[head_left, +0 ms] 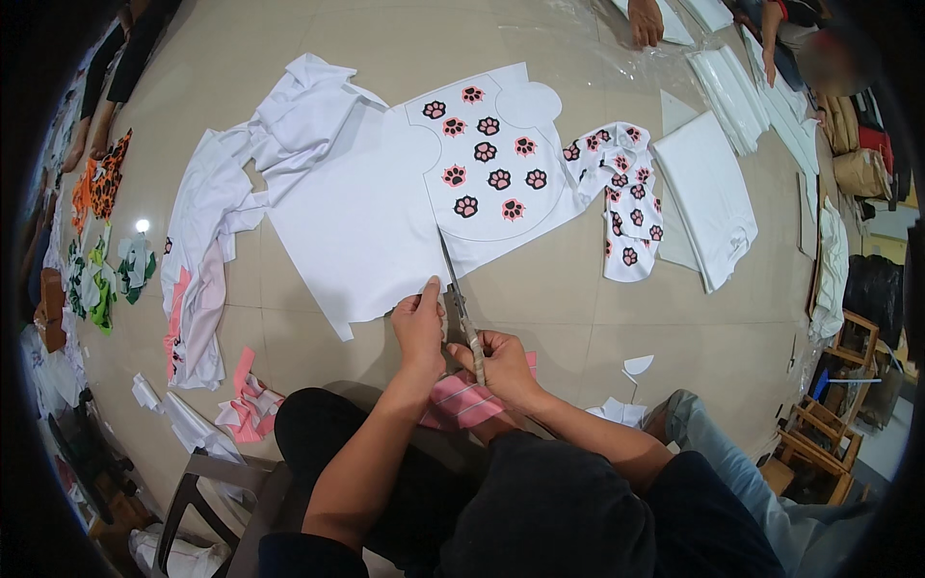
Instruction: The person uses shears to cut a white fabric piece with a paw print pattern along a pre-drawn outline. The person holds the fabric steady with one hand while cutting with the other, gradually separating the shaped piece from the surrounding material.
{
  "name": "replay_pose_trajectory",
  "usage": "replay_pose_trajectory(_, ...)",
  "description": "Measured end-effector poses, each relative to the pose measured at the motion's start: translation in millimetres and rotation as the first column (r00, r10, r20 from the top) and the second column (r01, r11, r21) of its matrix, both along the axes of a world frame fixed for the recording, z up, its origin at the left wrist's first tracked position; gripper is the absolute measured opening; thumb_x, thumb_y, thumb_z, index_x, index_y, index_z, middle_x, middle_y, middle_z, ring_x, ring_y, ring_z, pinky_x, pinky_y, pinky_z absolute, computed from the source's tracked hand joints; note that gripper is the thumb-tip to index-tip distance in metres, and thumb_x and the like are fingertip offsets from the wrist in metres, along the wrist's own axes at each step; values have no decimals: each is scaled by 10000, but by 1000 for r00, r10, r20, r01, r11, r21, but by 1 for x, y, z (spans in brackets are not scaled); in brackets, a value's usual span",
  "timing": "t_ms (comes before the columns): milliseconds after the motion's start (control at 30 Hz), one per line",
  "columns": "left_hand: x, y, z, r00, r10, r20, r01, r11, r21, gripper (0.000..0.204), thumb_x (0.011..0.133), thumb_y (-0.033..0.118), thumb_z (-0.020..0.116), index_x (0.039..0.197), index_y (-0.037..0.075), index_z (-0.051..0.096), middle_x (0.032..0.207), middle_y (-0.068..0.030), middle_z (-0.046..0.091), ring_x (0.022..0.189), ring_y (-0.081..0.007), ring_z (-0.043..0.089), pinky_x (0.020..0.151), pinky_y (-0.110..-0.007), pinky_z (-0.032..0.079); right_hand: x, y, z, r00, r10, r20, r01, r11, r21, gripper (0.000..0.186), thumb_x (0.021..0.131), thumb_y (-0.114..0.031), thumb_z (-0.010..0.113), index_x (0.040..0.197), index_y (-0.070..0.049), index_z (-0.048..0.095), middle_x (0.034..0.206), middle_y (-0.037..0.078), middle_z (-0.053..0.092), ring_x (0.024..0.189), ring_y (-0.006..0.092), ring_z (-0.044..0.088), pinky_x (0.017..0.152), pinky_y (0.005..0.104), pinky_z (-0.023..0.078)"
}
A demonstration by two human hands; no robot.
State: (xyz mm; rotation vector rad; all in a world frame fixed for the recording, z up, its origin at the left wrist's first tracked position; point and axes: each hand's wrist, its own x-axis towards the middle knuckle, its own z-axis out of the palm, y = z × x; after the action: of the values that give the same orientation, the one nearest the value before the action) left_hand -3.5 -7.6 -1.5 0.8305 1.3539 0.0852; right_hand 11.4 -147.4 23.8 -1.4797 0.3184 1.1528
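My right hand (503, 366) is closed around the wrapped handle of a pair of large scissors (453, 275). The blades point away from me and lie at a white fabric sheet (356, 241) spread on the floor, just below a curved outline. My left hand (419, 328) pinches the sheet's near edge beside the scissors; part of the grip is hidden. Pink and black paw prints fill the outlined printed panel (487, 154) on the sheet's right half. Under my wrists a pink striped cloth (458, 400) shows in part.
Crumpled white fabric (303, 116) lies left of the sheet, a paw-print piece (626, 193) to its right. Beyond are folded white fabric (708, 193) and another person's hand (646, 21). Pink scraps (251, 405) lie at left, near a dark chair (207, 482). Wooden frames (819, 433) stand at right.
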Motion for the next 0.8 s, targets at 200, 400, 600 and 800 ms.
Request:
replay_pose_trajectory(200, 0, -1, -3, 1000, 10, -10, -10, 1000, 18, 424, 949, 335, 764, 670, 108, 541, 613, 22, 505, 469, -66, 376, 438, -269, 262, 0, -3, -3, 999, 43, 28, -43, 999, -19, 221, 944, -171, 808, 926, 24, 704, 748, 24, 670, 590, 61, 591, 539, 238, 479)
replay_pose_trajectory(400, -1, -2, -3, 1000, 12, 3, -12, 1000, 17, 382, 948, 336, 771, 729, 107, 556, 641, 25, 512, 505, -69, 402, 463, -265, 290, 5, -1, -11, 995, 69, 68, -67, 997, -34, 246, 940, -208, 815, 895, 4, 698, 714, 11, 655, 582, 59, 586, 540, 235, 479)
replay_pose_trajectory(600, -1, -3, -5, 1000, -3, 1, 3, 999, 40, 329, 943, 335, 773, 807, 111, 574, 684, 28, 517, 557, -82, 430, 506, -269, 336, 7, -1, -19, 991, 91, 95, -87, 995, -42, 240, 936, -206, 819, 899, -2, 698, 718, 11, 653, 570, 62, 585, 526, 235, 469)
replay_pose_trajectory(800, -2, -2, -2, 1000, 2, 5, -3, 999, 42, 325, 949, 315, 769, 793, 108, 573, 678, 25, 520, 563, -82, 438, 518, -269, 333, 8, 0, -18, 994, 78, 71, -77, 997, -19, 222, 939, -188, 814, 915, 7, 710, 736, 16, 666, 569, 63, 588, 516, 236, 458)
